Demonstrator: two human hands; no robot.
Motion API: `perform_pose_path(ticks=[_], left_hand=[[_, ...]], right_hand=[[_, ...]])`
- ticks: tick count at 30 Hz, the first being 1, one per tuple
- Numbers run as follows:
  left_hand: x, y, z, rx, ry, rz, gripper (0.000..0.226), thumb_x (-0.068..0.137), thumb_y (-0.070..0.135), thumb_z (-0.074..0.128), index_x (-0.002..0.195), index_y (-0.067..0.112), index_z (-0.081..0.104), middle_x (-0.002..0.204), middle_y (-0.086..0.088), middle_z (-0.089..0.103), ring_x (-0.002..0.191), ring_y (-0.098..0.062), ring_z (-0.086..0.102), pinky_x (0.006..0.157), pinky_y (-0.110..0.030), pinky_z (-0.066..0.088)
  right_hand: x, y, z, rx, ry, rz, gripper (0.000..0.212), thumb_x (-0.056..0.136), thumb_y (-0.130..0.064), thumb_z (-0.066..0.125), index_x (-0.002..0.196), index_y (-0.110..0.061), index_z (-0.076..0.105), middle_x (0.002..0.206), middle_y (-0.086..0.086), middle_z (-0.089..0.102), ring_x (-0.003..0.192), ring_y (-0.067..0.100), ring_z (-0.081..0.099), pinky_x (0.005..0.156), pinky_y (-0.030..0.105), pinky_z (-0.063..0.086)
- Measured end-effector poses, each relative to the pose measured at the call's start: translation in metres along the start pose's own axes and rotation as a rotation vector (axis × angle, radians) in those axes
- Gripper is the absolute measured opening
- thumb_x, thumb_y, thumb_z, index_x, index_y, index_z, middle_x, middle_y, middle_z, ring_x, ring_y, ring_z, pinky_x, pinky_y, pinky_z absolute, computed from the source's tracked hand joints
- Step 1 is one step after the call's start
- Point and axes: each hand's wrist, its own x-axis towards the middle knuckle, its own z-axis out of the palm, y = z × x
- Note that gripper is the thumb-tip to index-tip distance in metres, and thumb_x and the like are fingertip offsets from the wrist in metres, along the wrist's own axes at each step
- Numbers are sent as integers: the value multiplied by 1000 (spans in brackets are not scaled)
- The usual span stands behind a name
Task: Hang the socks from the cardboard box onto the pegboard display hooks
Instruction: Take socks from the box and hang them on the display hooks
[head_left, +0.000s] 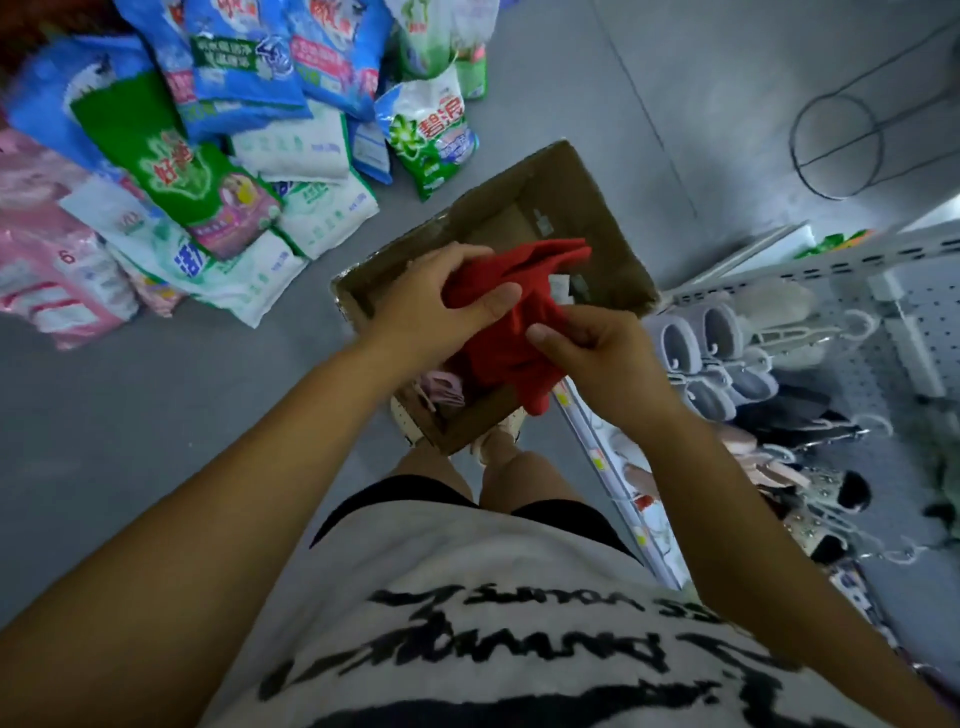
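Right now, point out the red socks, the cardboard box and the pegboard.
red socks (491, 358): head view, middle of bunched fabric
cardboard box (582, 197): head view, far inner wall
pegboard (919, 322): head view, bare perforated panel

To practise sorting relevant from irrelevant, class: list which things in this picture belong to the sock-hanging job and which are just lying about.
Belong to the job:
red socks, gripped by the left hand and right hand
cardboard box
pegboard

Just lying about:
detergent bags
wire stand
grey slippers
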Motion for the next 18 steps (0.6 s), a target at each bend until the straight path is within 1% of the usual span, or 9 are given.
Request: perform_pose_path(ticks=[2,3,4,5,9,11,14,15,18], left_hand=[[4,12,1,6,-35,55,43,80,59,74,105,24,68,98,11,71,90,5,65,85,-27,56],[5,17,2,13,-27,85,33,83,52,74,97,22,69,88,12,70,79,6,63,77,-23,54],[4,20,4,21,-16,112,28,86,46,75,93,20,71,81,11,69,73,4,61,71,-21,52],[2,24,6,28,-12,136,26,88,43,75,91,17,72,77,11,68,71,4,60,68,-18,50],[-14,38,28,1,-34,185,18,94,28,72,89,11,71,58,20,62,58,9,55,56,-8,42],[-21,44,42,-12,-21,180,20,96,28,69,91,9,71,56,21,61,57,9,55,56,-9,44],[-32,51,62,-51,20,149,25,100,31,64,95,7,67,60,18,64,59,6,55,59,-13,47],[-34,52,65,-70,41,132,27,101,32,62,97,6,65,66,15,66,64,2,57,64,-17,48],[-48,57,94,-186,83,41,31,101,41,59,99,9,63,91,-6,70,83,-16,64,78,-35,52]], right_hand=[[-13,-2,-10,47,23,-30,21,96,-19,65,105,-2,75,80,1,76,69,15,70,60,29,56],[-20,-2,-16,77,31,-33,21,96,-19,66,107,-4,74,78,-8,76,69,8,70,59,20,54],[-27,-2,-20,117,38,-26,20,96,-20,66,108,-7,74,79,-12,76,71,3,71,63,16,55],[-33,0,-25,160,44,-9,19,95,-21,67,108,-10,74,81,-12,77,75,3,73,68,15,56],[-60,12,-40,312,53,49,16,93,-24,68,107,-20,73,91,-6,79,90,11,76,80,22,59],[-75,19,-46,365,77,66,15,92,-23,69,106,-21,74,92,-3,80,91,12,76,80,23,59],[-104,35,-59,435,142,81,12,92,-14,70,100,-20,75,85,-3,79,79,8,75,70,16,57],[-111,40,-62,447,151,94,12,92,-12,70,102,-17,76,84,0,79,76,8,75,68,17,57],[-153,65,-82,541,236,119,14,93,-6,68,105,-7,75,85,4,79,73,11,73,69,21,60]])
